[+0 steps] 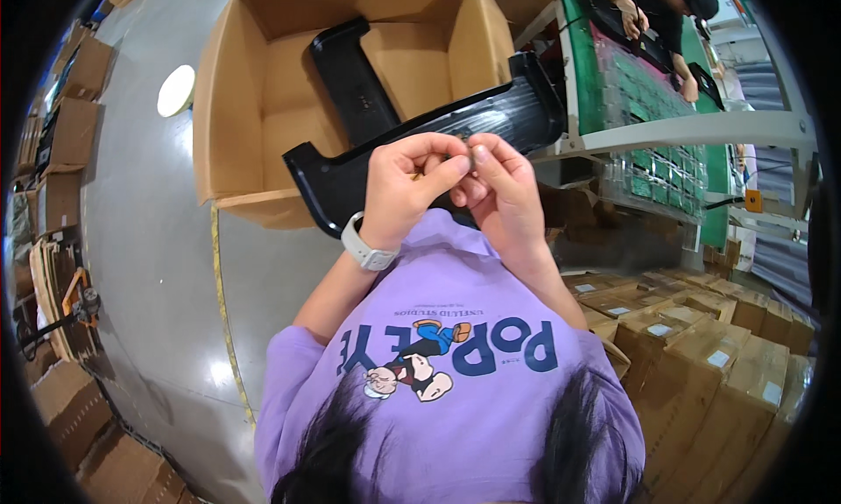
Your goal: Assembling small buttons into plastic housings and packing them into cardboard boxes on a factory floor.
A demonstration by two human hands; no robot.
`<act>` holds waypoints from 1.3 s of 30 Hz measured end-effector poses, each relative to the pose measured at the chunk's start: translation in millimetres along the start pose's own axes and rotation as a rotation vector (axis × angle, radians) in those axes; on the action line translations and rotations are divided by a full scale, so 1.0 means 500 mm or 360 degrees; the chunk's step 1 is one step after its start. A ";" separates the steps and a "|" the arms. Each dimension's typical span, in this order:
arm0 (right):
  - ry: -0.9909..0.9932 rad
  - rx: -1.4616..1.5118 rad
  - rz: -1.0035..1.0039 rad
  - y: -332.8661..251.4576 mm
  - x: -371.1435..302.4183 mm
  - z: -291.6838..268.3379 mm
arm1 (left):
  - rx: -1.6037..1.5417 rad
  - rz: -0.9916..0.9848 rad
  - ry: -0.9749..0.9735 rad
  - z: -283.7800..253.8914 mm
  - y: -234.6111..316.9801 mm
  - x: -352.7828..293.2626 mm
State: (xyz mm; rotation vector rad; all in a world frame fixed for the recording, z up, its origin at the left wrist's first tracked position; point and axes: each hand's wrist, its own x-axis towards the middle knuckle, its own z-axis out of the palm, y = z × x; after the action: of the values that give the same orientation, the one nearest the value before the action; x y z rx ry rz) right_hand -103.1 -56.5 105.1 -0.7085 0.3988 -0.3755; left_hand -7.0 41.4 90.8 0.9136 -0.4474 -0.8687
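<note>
My left hand (pixel 405 187), with a white watch on its wrist, and my right hand (pixel 506 187) meet fingertip to fingertip in front of my chest. Both are closed in a pinch around something tiny that I cannot make out. A small brass-coloured bit (pixel 415 176) shows among the left fingers. Behind and below the hands lies a long, glossy black plastic panel (pixel 491 119) with turned-up ends, slanting across the near side of an open cardboard box (pixel 229 110). A similar black panel (pixel 355 88) leans inside that box.
At the right stands a green-topped workbench (pixel 574 66) with stacked clear trays (pixel 653 110); a co-worker's hands (pixel 632 18) are over its far end. Sealed cartons (pixel 692 355) fill the lower right. More cartons (pixel 74 136) line the left, beyond a yellow floor line (pixel 223 303).
</note>
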 end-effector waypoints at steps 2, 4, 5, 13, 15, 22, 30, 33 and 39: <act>-0.0016 -0.0004 -0.0004 0.004 0.002 -0.003 | 0.0019 0.0014 0.0035 -0.003 0.004 -0.002; -0.0008 -0.0033 -0.0018 0.000 0.002 -0.005 | 0.0018 0.0044 0.0024 -0.001 -0.004 0.001; 0.0004 -0.0061 -0.0054 0.000 0.002 -0.004 | 0.0030 0.0072 0.0024 -0.003 -0.005 0.001; 0.0089 -0.0230 -0.0178 -0.004 -0.001 -0.006 | 0.0071 0.0065 -0.0005 0.004 -0.005 0.008; 0.0083 -0.0208 -0.0187 -0.004 0.000 -0.012 | 0.0069 0.0073 -0.0009 0.005 -0.009 0.009; 0.0014 -0.0054 -0.0062 -0.003 0.001 -0.018 | 0.0040 0.0061 -0.0051 0.000 -0.018 0.010; -0.0052 0.0019 0.0042 -0.005 0.004 -0.015 | 0.0033 0.0101 -0.0029 -0.002 -0.020 0.007; -0.0083 0.0046 0.0076 -0.008 0.004 -0.014 | 0.0028 0.0133 -0.0046 -0.003 -0.022 0.006; -0.0180 0.0249 0.0202 -0.007 0.010 -0.011 | 0.0085 0.0199 0.0022 0.008 -0.015 0.000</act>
State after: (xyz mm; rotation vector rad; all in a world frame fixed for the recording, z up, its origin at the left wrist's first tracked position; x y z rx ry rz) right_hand -102.0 -64.5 102.4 -0.5458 0.3019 -0.2426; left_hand -13.1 36.9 86.8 0.9303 -0.5121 -0.7390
